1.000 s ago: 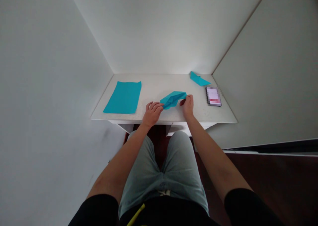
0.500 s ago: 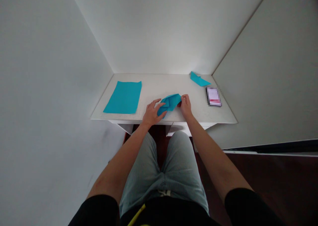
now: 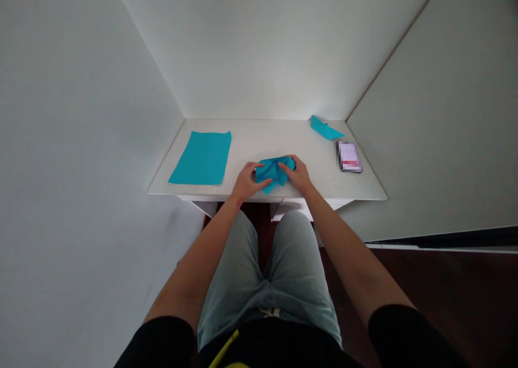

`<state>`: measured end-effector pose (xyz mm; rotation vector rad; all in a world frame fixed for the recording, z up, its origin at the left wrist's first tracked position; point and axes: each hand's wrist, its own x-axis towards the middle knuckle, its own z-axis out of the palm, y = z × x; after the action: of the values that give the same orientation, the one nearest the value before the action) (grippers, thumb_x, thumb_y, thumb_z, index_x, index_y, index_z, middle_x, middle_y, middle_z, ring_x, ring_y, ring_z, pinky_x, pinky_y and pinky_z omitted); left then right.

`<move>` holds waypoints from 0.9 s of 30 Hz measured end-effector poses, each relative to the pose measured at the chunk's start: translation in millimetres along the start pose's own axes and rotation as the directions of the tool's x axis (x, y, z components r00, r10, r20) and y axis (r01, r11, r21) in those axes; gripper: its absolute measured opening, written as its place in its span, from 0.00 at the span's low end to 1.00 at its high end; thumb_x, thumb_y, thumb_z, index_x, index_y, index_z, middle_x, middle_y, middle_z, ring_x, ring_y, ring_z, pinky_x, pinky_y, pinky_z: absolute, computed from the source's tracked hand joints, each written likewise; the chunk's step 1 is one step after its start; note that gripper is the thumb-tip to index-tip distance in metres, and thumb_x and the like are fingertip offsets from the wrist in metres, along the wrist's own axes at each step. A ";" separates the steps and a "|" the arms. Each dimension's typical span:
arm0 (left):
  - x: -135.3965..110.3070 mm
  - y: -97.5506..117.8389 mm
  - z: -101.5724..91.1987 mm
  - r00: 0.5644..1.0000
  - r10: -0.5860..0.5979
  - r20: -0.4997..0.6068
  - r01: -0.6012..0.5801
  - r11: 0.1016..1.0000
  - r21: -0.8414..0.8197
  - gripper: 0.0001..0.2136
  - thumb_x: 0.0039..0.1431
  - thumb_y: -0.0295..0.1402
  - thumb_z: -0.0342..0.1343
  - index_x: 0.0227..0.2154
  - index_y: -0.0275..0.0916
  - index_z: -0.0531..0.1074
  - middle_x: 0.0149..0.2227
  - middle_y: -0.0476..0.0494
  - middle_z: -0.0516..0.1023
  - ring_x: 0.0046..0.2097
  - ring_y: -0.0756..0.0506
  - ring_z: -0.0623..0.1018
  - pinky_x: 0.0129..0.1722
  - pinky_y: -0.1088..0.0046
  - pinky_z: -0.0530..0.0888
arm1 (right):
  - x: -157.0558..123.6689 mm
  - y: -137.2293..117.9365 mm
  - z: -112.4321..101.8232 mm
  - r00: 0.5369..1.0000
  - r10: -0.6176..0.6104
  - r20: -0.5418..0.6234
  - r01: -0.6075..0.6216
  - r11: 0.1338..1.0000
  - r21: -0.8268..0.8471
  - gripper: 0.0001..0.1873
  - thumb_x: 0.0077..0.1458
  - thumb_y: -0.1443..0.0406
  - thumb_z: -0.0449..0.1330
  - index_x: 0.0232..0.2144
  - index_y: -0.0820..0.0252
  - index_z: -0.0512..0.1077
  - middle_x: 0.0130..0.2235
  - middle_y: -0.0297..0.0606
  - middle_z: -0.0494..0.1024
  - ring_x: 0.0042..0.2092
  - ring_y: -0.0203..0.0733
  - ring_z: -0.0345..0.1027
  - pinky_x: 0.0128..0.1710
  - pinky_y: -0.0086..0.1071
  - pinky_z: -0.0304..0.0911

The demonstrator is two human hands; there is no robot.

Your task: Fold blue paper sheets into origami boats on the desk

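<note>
Between my hands is a piece of folded blue paper [image 3: 271, 170], bunched and creased, just above the front part of the white table. My left hand [image 3: 246, 182] grips its left end, thumb in front and fingers behind. At the other end, my right hand [image 3: 298, 172] is closed on the paper, with the thumb pressed onto its near face and the fingers round the back. A small flap of the paper points down toward the table's front edge. The fingertips behind the paper are partly hidden.
A flat blue sheet [image 3: 202, 158] lies on the left of the white table [image 3: 259, 136]. At the back right sits a folded blue paper boat [image 3: 326, 129]. A phone-like item with a blurred screen [image 3: 348, 156] lies near the right edge. Walls enclose the table.
My right hand has shifted its grip from the paper's right tip to around its right side, thumb now on the front. The paper has become more bunched. My left hand keeps its hold.
</note>
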<state>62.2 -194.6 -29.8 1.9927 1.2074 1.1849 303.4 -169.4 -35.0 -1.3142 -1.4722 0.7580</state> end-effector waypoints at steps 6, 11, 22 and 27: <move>5.2 -1.1 -3.4 0.990 -0.134 0.032 0.138 0.967 -0.213 0.18 0.69 0.50 0.59 0.39 0.41 0.83 0.51 0.37 0.84 0.51 0.41 0.83 0.49 0.65 0.80 | 1.9 4.7 -2.4 0.998 0.021 0.060 -0.023 0.999 0.033 0.19 0.55 0.47 0.64 0.35 0.55 0.78 0.32 0.35 0.78 0.36 0.45 0.69 0.40 0.39 0.68; 6.3 -2.5 1.3 0.975 -0.222 0.028 0.223 0.951 -0.215 0.17 0.64 0.51 0.63 0.35 0.41 0.83 0.43 0.40 0.86 0.43 0.43 0.83 0.44 0.66 0.80 | 0.7 3.0 -3.8 0.993 0.004 0.118 -0.010 0.999 0.052 0.16 0.51 0.53 0.62 0.38 0.56 0.80 0.36 0.37 0.82 0.40 0.49 0.73 0.43 0.41 0.70; 6.5 -10.8 5.8 0.988 -0.139 0.067 0.147 0.980 -0.135 0.12 0.64 0.45 0.64 0.36 0.42 0.82 0.44 0.42 0.85 0.46 0.44 0.83 0.51 0.65 0.79 | 0.3 6.2 -1.6 0.998 0.018 0.068 -0.015 0.999 -0.038 0.28 0.52 0.50 0.69 0.53 0.54 0.77 0.35 0.33 0.80 0.35 0.44 0.71 0.38 0.39 0.70; 17.6 -1.2 6.1 0.985 -0.109 0.131 0.101 0.992 0.071 0.08 0.64 0.40 0.66 0.42 0.45 0.84 0.48 0.42 0.82 0.50 0.41 0.82 0.56 0.61 0.78 | 2.3 12.1 -1.6 0.998 -0.018 0.057 0.023 0.995 -0.095 0.27 0.52 0.50 0.71 0.51 0.53 0.77 0.40 0.36 0.83 0.39 0.47 0.74 0.43 0.41 0.72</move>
<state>70.9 -178.4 -26.4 1.9943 1.2791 0.9562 309.3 -164.7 -44.9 -1.3574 -1.5810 0.7234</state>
